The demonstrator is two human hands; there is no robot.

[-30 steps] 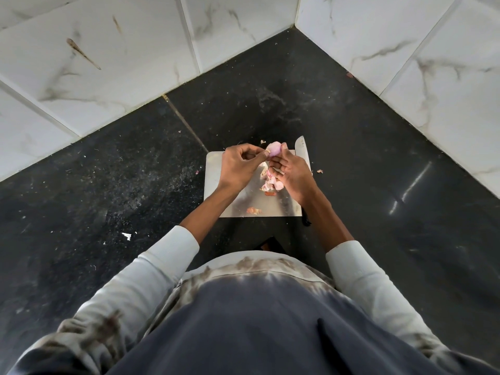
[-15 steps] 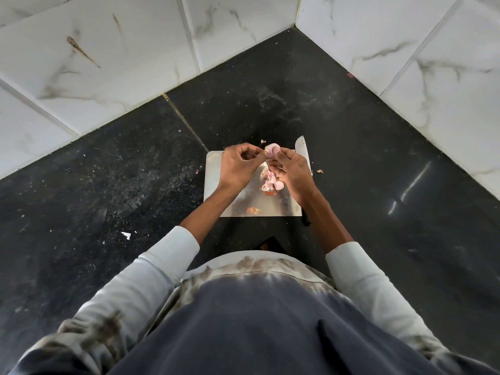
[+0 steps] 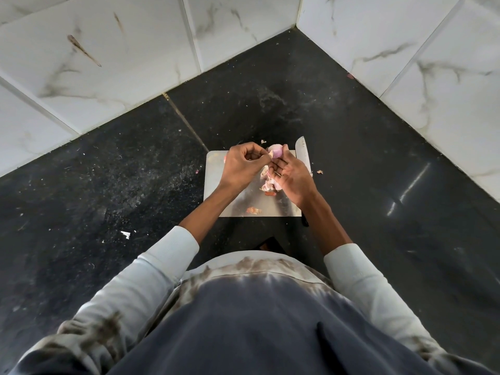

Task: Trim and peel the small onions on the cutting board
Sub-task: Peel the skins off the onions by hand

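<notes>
Peeling stage here. The right hand (image 3: pixel 293 175) pinches a small onion (image 3: pixel 276 152) up over the far edge of the cutting board (image 3: pixel 216 185), so the left hand (image 3: pixel 242 165), fingers curled in, can tug at its skin. Scraps (image 3: pixel 267 182) pile below them; the knife (image 3: pixel 302 152) lies parked along the right edge, probably out of the way.
</notes>
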